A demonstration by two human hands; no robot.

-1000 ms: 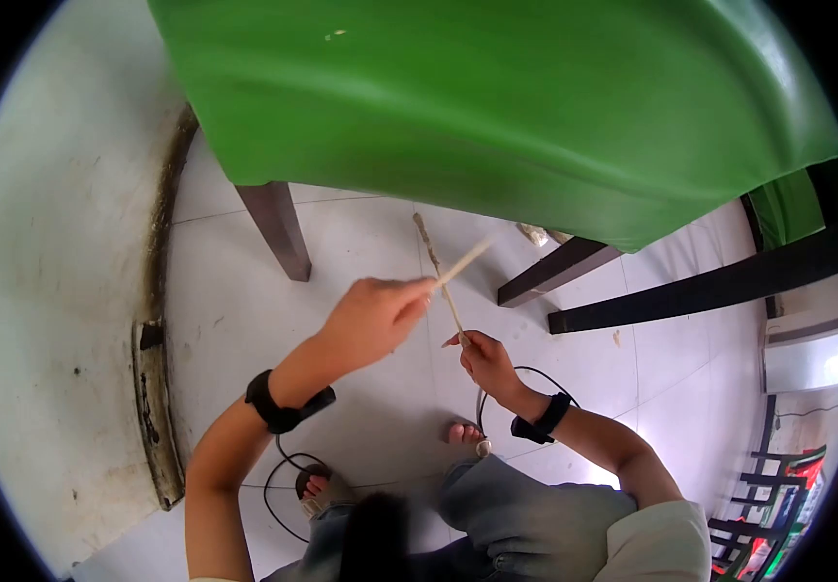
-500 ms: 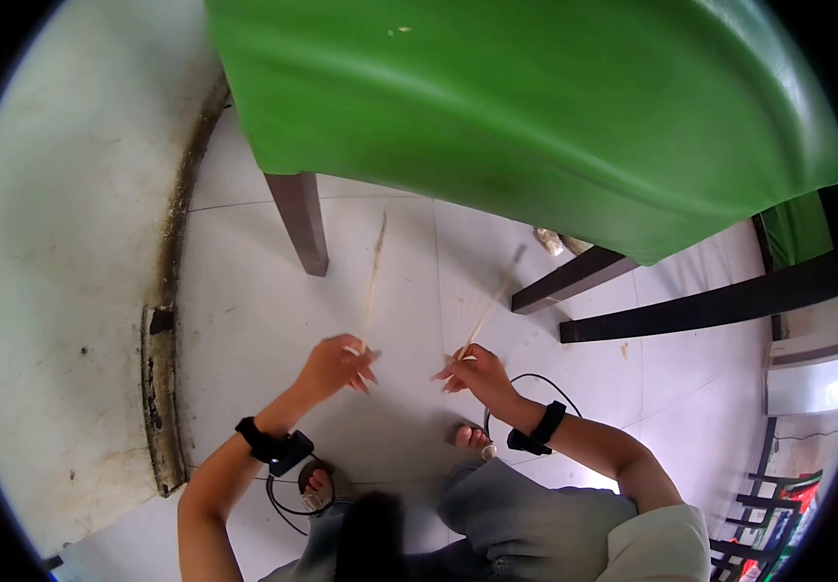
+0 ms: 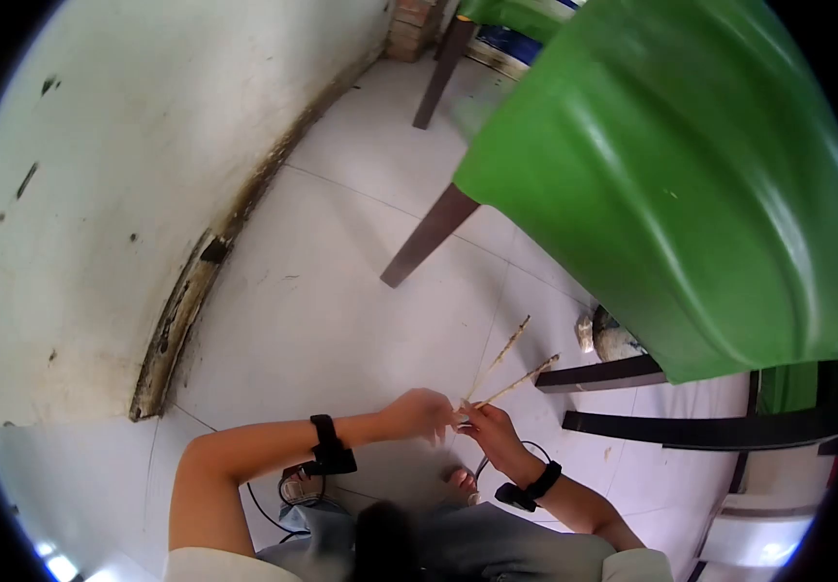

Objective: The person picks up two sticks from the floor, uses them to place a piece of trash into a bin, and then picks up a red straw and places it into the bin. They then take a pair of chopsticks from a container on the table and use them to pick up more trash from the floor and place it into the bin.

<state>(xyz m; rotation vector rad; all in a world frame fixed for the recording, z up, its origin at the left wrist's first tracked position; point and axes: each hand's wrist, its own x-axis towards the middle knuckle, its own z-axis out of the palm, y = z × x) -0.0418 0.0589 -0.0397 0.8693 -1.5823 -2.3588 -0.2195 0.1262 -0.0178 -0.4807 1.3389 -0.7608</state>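
- Two bare hands meet in mid-air over the pale tiled floor (image 3: 332,301), thin sticks fanning out from between their fingertips.
- The right hand (image 3: 493,433) has its fingers pinched narrow about the lower end of one stick (image 3: 526,376); that stick's dark, rough tip slants up beside the foot of a brown leg (image 3: 608,373).
- A second stick (image 3: 512,339), pale below and darker along its upper part, rises more steeply, its lower end close to the first's; which hand grips it, I cannot tell.
- The left hand (image 3: 421,415), slightly blurred, reaches across with fingers bent, tips at the right hand's; whether it holds anything, I cannot tell.
- Black straps circle both wrists, the left band (image 3: 330,442) and the right band (image 3: 533,487) each bearing a dark block.
- Beyond the sticks, a glossy green cover (image 3: 671,233) drapes a table, its left corner hanging over another brown leg (image 3: 431,236).
- Under the cover's lower edge, a whitish lump (image 3: 586,334) sits on the floor.
- Along the floor's left edge runs a stained wall (image 3: 138,165).
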